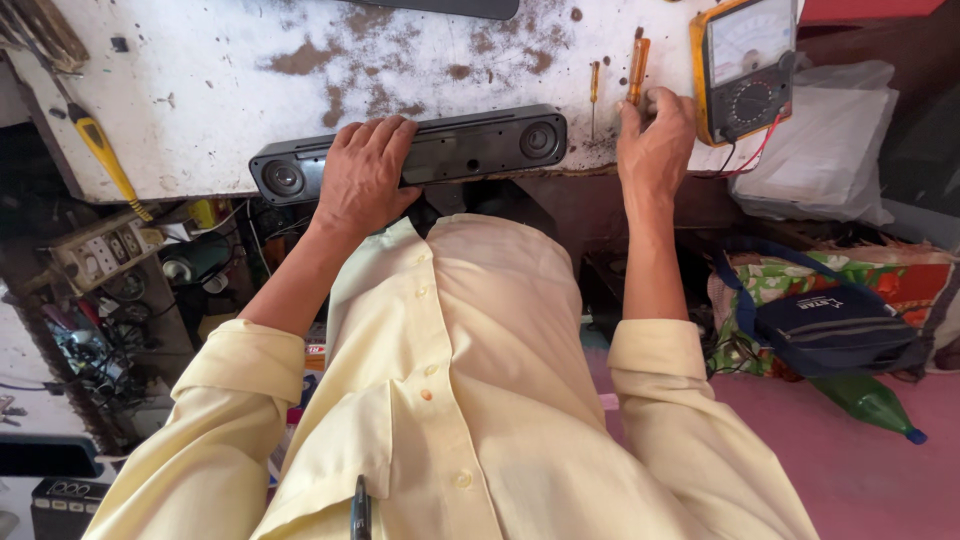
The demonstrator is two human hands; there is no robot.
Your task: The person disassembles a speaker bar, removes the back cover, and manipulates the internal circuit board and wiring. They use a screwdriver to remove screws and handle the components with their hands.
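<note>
– Where is the speaker bar lying?

– The black speaker bar (420,152) is lying along the near edge of the white worn bench (220,90), at upper centre of the frame. My left hand (362,175) is resting flat on its left half, fingers spread and draped over the top, not clamped round it

– And your other hand?

– My right hand (655,140) is sitting well right of the bar, fingers curling onto the orange-handled screwdriver (638,68) beside the yellow meter (745,65); whether they are actually pinching it, I cannot tell
</note>
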